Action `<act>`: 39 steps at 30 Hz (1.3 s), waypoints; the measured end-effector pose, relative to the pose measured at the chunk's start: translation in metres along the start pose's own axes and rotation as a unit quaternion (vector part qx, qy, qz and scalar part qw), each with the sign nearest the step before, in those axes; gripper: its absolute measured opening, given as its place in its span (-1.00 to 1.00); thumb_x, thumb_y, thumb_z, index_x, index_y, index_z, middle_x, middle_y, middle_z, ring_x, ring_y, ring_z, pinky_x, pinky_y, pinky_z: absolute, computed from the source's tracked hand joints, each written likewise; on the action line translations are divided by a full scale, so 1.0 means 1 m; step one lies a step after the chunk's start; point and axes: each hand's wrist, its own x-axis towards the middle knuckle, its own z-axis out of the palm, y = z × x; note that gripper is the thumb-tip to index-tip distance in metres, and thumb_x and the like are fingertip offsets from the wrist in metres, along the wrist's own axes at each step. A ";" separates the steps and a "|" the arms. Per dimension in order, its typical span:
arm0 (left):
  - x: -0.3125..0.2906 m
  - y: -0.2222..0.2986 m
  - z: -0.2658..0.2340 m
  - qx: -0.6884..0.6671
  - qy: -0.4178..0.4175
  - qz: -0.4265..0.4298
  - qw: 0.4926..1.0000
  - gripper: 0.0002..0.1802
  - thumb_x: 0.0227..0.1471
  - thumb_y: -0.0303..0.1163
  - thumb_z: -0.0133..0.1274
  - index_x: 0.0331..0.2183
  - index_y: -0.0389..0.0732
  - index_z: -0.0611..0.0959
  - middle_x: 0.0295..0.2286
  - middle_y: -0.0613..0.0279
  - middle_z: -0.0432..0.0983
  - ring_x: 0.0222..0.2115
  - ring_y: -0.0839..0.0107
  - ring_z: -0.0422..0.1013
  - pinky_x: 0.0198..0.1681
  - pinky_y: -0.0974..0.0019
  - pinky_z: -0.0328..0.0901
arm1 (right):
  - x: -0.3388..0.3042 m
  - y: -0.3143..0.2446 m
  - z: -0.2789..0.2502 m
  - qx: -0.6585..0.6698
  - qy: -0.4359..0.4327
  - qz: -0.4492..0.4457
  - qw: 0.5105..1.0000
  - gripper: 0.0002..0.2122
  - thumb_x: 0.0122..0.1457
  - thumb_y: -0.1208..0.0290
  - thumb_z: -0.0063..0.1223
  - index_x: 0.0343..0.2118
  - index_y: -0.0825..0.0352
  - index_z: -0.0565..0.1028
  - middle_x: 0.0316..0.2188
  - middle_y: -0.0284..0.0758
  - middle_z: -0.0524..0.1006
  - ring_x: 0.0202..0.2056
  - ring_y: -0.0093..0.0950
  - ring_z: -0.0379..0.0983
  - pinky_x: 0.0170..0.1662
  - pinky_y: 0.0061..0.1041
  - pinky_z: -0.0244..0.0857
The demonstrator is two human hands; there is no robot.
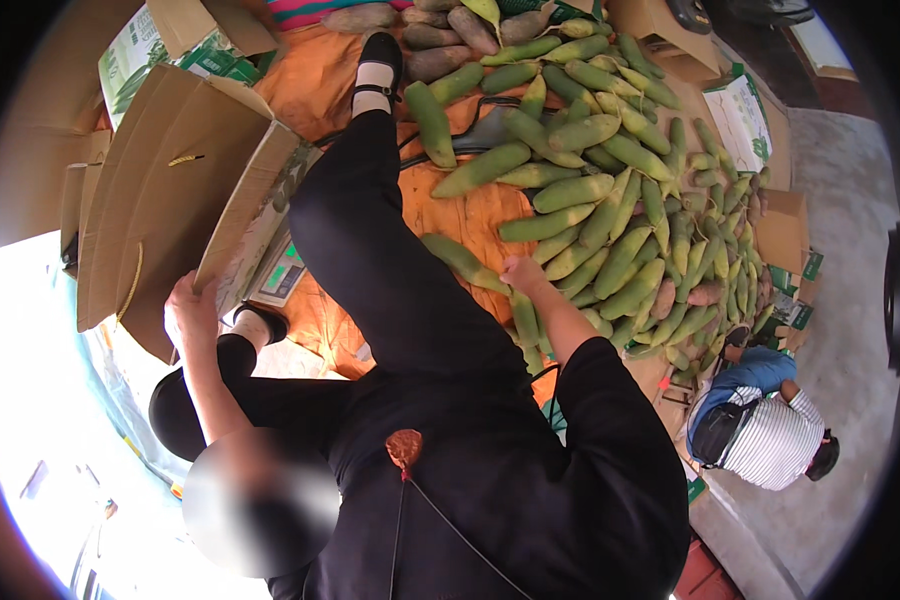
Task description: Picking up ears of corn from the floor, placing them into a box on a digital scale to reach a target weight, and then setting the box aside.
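My left hand (192, 312) grips the near edge of an open cardboard box (170, 170), fingers wrapped over its wall. The box is tilted, and yellow cord handles show on its inside. Beside it, partly covered, is a scale (280, 272) with a green-lit display. My right hand (523, 273) is at the near left side of a heap of long green radishes (610, 225). Its fingers look curled together at the pale end of one green radish (460, 258); whether they hold it is hidden.
Purplish-brown roots (440, 62) lie at the far end of the orange cloth (320, 85). My outstretched leg (370, 230) lies between box and heap. More cartons stand far left and right. Another person in a striped shirt (770, 440) bends at the heap's right edge.
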 end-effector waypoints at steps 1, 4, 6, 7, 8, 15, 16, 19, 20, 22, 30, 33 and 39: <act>0.001 0.004 0.002 -0.018 -0.002 -0.001 1.000 -0.67 -0.15 -0.27 0.14 -0.27 -0.20 0.62 -0.38 -0.02 0.52 -0.36 0.08 0.47 -0.29 0.20 0.33 | 0.002 0.002 0.006 -0.018 0.021 -0.008 1.000 -0.67 -0.14 0.32 0.21 -0.27 0.32 0.50 -0.35 -0.14 0.54 -0.30 -0.23 0.48 -0.19 -0.35 0.33; -0.002 0.004 -0.002 0.003 0.002 0.013 1.000 -0.68 -0.16 -0.28 0.15 -0.29 -0.20 0.62 -0.38 0.00 0.52 -0.38 0.08 0.46 -0.29 0.19 0.33 | 0.004 -0.032 0.012 -0.054 0.044 -0.049 0.996 -0.55 -0.16 0.33 0.22 -0.14 0.32 0.43 -0.28 -0.16 0.51 -0.22 -0.21 0.44 -0.12 -0.33 0.31; 0.001 0.000 0.002 0.008 0.001 0.011 1.000 -0.68 -0.17 -0.29 0.15 -0.30 -0.22 0.62 -0.36 0.04 0.51 -0.36 0.09 0.46 -0.28 0.19 0.33 | 0.003 -0.056 0.014 -0.074 0.058 -0.074 0.993 -0.49 -0.17 0.34 0.22 -0.07 0.32 0.38 -0.22 -0.16 0.48 -0.16 -0.20 0.41 -0.07 -0.31 0.29; 0.001 0.003 0.002 0.004 0.006 0.008 1.000 -0.69 -0.17 -0.29 0.15 -0.31 -0.21 0.62 -0.36 0.05 0.51 -0.35 0.10 0.45 -0.27 0.20 0.33 | 0.005 -0.058 0.017 -0.090 0.072 -0.060 0.991 -0.41 -0.20 0.26 0.25 -0.03 0.25 0.35 -0.15 -0.19 0.44 -0.08 -0.22 0.36 -0.02 -0.29 0.25; -0.001 0.007 0.001 0.000 0.012 0.005 1.000 -0.69 -0.17 -0.29 0.15 -0.31 -0.21 0.62 -0.35 0.06 0.51 -0.33 0.10 0.45 -0.26 0.20 0.33 | 0.008 -0.061 0.020 -0.107 0.087 -0.047 0.989 -0.34 -0.24 0.18 0.28 0.02 0.18 0.32 -0.07 -0.22 0.40 0.00 -0.24 0.30 0.02 -0.28 0.22; -0.010 0.000 -0.005 0.010 0.004 -0.005 1.000 -0.82 -0.18 -0.33 0.14 -0.41 -0.14 0.63 -0.47 0.17 0.48 -0.34 0.17 0.43 -0.28 0.22 0.33 | 0.037 -0.095 0.046 -0.097 0.012 0.004 0.995 -0.52 0.01 0.17 0.04 0.02 0.16 0.29 -0.09 -0.24 0.41 0.01 -0.27 0.30 -0.03 -0.17 0.22; -0.007 0.005 -0.003 0.005 0.005 0.006 1.000 -0.83 -0.17 -0.33 0.13 -0.42 -0.13 0.63 -0.47 0.18 0.48 -0.33 0.18 0.43 -0.27 0.21 0.33 | 0.052 -0.063 0.060 0.042 0.029 0.058 0.997 -0.60 0.07 0.21 -0.04 -0.01 0.18 0.31 -0.09 -0.23 0.42 0.00 -0.26 0.31 -0.05 -0.16 0.23; -0.005 0.007 -0.001 -0.009 0.006 0.007 1.000 -0.83 -0.16 -0.31 0.11 -0.42 -0.12 0.63 -0.46 0.18 0.49 -0.34 0.17 0.43 -0.26 0.20 0.32 | 0.080 -0.004 0.085 0.178 0.035 0.094 0.979 -0.66 0.12 0.28 -0.11 -0.04 0.22 0.32 -0.10 -0.21 0.42 -0.03 -0.24 0.34 -0.08 -0.16 0.24; -0.004 0.007 0.000 -0.014 -0.008 0.005 1.000 -0.82 -0.15 -0.30 0.10 -0.41 -0.11 0.63 -0.46 0.18 0.49 -0.35 0.17 0.43 -0.26 0.20 0.33 | 0.085 0.014 0.086 0.187 0.034 0.089 0.978 -0.66 0.10 0.30 -0.10 -0.04 0.24 0.32 -0.10 -0.19 0.43 -0.04 -0.22 0.34 -0.08 -0.17 0.25; 0.001 0.011 0.001 -0.028 -0.018 0.008 0.999 -0.82 -0.14 -0.29 0.09 -0.41 -0.11 0.63 -0.45 0.18 0.50 -0.35 0.16 0.44 -0.27 0.20 0.33 | 0.090 0.036 0.079 0.211 0.037 0.082 0.973 -0.65 0.08 0.34 -0.06 -0.05 0.28 0.31 -0.11 -0.17 0.44 -0.06 -0.18 0.36 -0.09 -0.19 0.26; -0.013 -0.005 -0.005 0.003 -0.047 0.041 0.998 -0.83 -0.13 -0.31 0.07 -0.39 -0.07 0.62 -0.44 0.19 0.51 -0.35 0.18 0.46 -0.29 0.17 0.35 | 0.018 -0.078 -0.077 0.069 0.130 -0.091 0.985 -0.38 -0.25 0.45 0.28 -0.04 0.45 0.31 -0.17 -0.12 0.46 -0.14 -0.30 0.41 -0.09 -0.36 0.27; -0.010 0.000 -0.004 0.007 -0.057 0.039 0.998 -0.84 -0.11 -0.34 0.05 -0.38 -0.06 0.63 -0.43 0.21 0.51 -0.35 0.19 0.46 -0.29 0.18 0.36 | -0.001 -0.140 -0.154 0.107 0.207 -0.128 0.964 -0.44 -0.23 0.56 0.23 -0.06 0.42 0.33 -0.19 -0.21 0.46 -0.18 -0.40 0.40 -0.08 -0.47 0.26; -0.013 -0.002 -0.008 0.004 -0.054 0.046 0.997 -0.85 -0.09 -0.37 0.02 -0.38 -0.07 0.63 -0.43 0.19 0.52 -0.35 0.19 0.47 -0.31 0.19 0.36 | -0.094 -0.365 -0.251 0.102 0.208 -0.399 0.887 -0.51 -0.17 0.64 0.19 -0.07 0.39 0.36 -0.20 -0.27 0.47 -0.16 -0.47 0.42 -0.10 -0.50 0.30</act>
